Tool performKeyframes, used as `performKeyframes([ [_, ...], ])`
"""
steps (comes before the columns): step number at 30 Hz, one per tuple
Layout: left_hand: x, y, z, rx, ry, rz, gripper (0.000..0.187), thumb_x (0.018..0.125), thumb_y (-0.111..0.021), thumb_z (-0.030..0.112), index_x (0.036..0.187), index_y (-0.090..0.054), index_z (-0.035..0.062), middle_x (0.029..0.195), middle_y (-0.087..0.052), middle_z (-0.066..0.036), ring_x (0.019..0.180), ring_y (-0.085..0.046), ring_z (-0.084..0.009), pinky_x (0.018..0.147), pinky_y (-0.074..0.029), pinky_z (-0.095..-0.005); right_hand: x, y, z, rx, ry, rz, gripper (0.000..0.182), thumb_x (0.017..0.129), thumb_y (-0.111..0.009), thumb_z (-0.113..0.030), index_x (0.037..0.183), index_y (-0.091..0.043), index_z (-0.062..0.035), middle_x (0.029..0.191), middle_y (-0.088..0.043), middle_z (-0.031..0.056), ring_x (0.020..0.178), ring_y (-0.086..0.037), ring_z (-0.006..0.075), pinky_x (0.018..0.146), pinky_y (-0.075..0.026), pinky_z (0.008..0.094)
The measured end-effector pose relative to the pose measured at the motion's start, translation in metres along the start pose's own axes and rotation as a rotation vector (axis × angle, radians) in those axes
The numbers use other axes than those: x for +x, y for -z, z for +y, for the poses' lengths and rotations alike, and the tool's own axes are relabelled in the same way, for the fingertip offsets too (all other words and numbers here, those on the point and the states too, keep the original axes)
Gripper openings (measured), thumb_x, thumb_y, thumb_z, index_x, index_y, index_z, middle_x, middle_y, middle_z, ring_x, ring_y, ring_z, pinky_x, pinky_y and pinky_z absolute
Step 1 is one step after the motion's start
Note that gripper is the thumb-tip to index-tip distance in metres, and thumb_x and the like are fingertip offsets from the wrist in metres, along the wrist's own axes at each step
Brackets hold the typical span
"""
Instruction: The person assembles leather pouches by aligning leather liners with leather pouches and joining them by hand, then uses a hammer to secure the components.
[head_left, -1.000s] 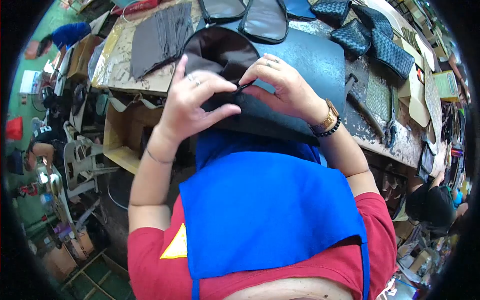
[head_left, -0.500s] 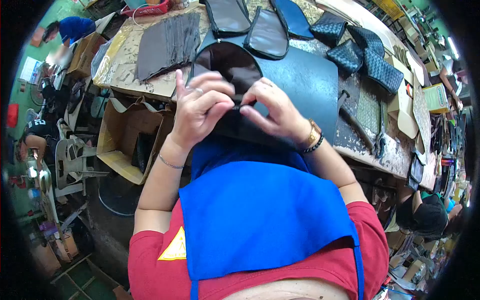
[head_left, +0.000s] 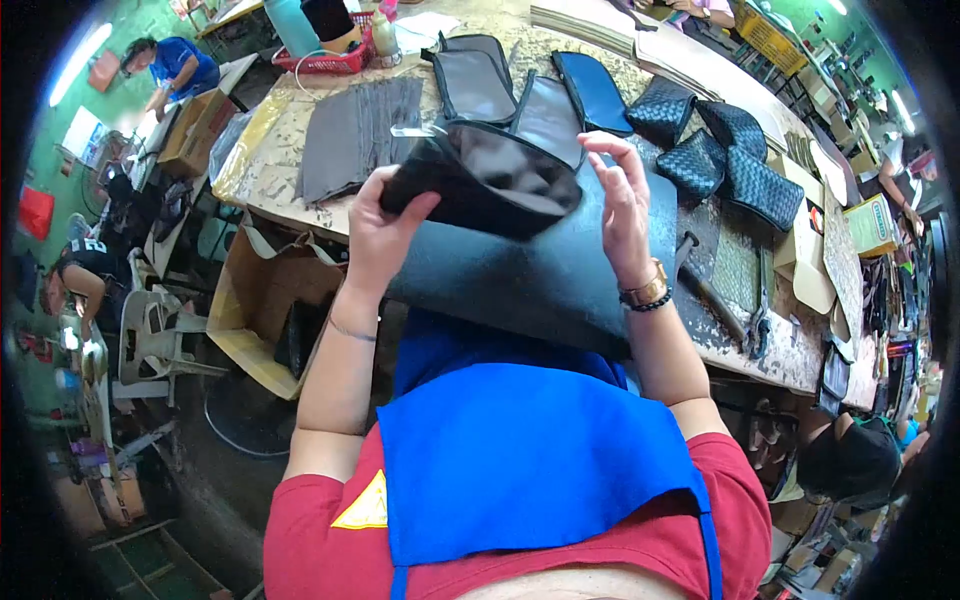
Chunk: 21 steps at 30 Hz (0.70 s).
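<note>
My left hand (head_left: 392, 225) grips the left end of a black zippered pouch (head_left: 490, 185), which is raised over the black work mat (head_left: 480, 270). The pouch gapes and shows its brown lining. To the right of it my right hand (head_left: 625, 205) is lifted with fingers apart, holding nothing. Behind the pouch lie grey-faced pouches (head_left: 475, 85) and a blue one (head_left: 592, 92). A stack of dark brown pieces (head_left: 345, 140) is at the left of them. Several black woven pouches (head_left: 760, 190) sit at the right.
A hammer (head_left: 712, 290) lies right of the mat. An open cardboard box (head_left: 235, 345) stands below the table's left edge. At the back is a red basket (head_left: 335, 62) with bottles. Other people (head_left: 180, 70) are at the left, right and far back.
The pouch has been lifted and turned, its opening now facing right and up. My right hand has let go of it and moved right; my left hand has closed round its end.
</note>
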<state>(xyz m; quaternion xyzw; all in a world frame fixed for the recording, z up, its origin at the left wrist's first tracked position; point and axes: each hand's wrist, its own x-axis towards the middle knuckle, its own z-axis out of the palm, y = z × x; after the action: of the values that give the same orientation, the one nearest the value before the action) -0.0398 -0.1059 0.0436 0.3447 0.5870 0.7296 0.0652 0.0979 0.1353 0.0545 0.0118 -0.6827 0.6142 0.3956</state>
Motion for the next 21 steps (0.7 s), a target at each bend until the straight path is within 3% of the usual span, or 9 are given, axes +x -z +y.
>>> performKeyframes([
  [2,-0.001,-0.006,0.015,0.368,-0.176,0.027,0.026,0.087,-0.075,0.005,0.111,-0.065,0.0009,0.098,-0.072,-0.006,0.088,-0.065,-0.0076,0.078,-0.052,-0.0243,0.009,-0.004,-0.028,-0.188,0.008,-0.140,0.042,0.090,-0.070,-0.032,0.123,-0.061,-0.0081,0.118,-0.064,0.0073,0.112,-0.058,0.0180,0.097,-0.044,0.0366],
  [5,0.001,-0.017,0.029,0.638,-0.435,-0.001,0.028,0.082,-0.076,-0.001,0.109,-0.067,0.0014,0.103,-0.073,-0.012,0.090,-0.071,-0.0193,0.079,-0.056,-0.0300,0.013,-0.030,-0.054,-0.397,0.165,-0.264,0.062,0.072,-0.088,-0.037,0.122,-0.063,-0.0094,0.103,-0.068,0.0071,0.091,-0.065,0.0185,0.081,-0.052,0.0324],
  [6,0.002,-0.020,0.029,0.710,-0.537,-0.017,0.030,0.081,-0.077,-0.001,0.109,-0.067,0.0018,0.106,-0.073,-0.013,0.092,-0.072,-0.0223,0.080,-0.056,-0.0312,0.013,-0.040,-0.051,-0.402,0.281,-0.228,0.054,0.076,-0.086,-0.033,0.119,-0.065,-0.0091,0.099,-0.068,0.0076,0.086,-0.065,0.0182,0.077,-0.053,0.0312],
  [7,0.000,-0.022,0.031,0.720,-0.520,-0.036,0.033,0.078,-0.077,-0.003,0.109,-0.067,0.0026,0.110,-0.072,-0.016,0.097,-0.072,-0.0289,0.083,-0.056,-0.0344,0.012,-0.046,-0.046,-0.404,0.272,-0.216,0.048,0.078,-0.084,-0.029,0.117,-0.066,-0.0080,0.097,-0.068,0.0079,0.083,-0.065,0.0180,0.075,-0.053,0.0299],
  [11,-0.003,-0.019,0.028,0.746,-0.499,0.010,0.035,0.078,-0.079,0.002,0.110,-0.068,0.0037,0.110,-0.072,-0.014,0.097,-0.072,-0.0291,0.083,-0.056,-0.0353,0.011,-0.050,-0.044,-0.224,0.087,-0.237,0.028,0.087,-0.077,-0.016,0.111,-0.071,-0.0030,0.092,-0.072,0.0054,0.079,-0.066,0.0119,0.073,-0.054,0.0247],
  [14,-0.001,-0.022,0.037,0.854,-0.564,0.005,0.040,0.076,-0.083,0.011,0.113,-0.069,0.0058,0.111,-0.072,-0.013,0.097,-0.071,-0.0294,0.082,-0.055,-0.0363,0.009,-0.047,-0.033,0.214,-0.327,-0.291,0.023,0.090,-0.073,-0.012,0.110,-0.073,-0.0008,0.095,-0.073,0.0031,0.083,-0.065,0.0064,0.076,-0.053,0.0220],
  [17,0.001,-0.031,0.048,0.955,-0.640,-0.041,0.045,0.073,-0.085,0.022,0.114,-0.071,0.0083,0.110,-0.073,-0.010,0.092,-0.071,-0.0264,0.079,-0.054,-0.0363,0.003,-0.047,-0.023,0.265,-0.358,-0.305,0.022,0.092,-0.072,-0.013,0.110,-0.073,0.0005,0.097,-0.073,0.0027,0.088,-0.064,0.0050,0.079,-0.053,0.0215],
  [21,0.002,-0.033,0.048,0.967,-0.651,-0.063,0.039,0.075,-0.082,0.017,0.112,-0.073,0.0085,0.105,-0.074,-0.008,0.090,-0.072,-0.0239,0.078,-0.054,-0.0352,-0.001,-0.048,-0.024,0.356,-0.414,-0.282,0.022,0.093,-0.071,-0.014,0.109,-0.072,0.0008,0.098,-0.073,0.0031,0.089,-0.064,0.0063,0.080,-0.053,0.0219],
])
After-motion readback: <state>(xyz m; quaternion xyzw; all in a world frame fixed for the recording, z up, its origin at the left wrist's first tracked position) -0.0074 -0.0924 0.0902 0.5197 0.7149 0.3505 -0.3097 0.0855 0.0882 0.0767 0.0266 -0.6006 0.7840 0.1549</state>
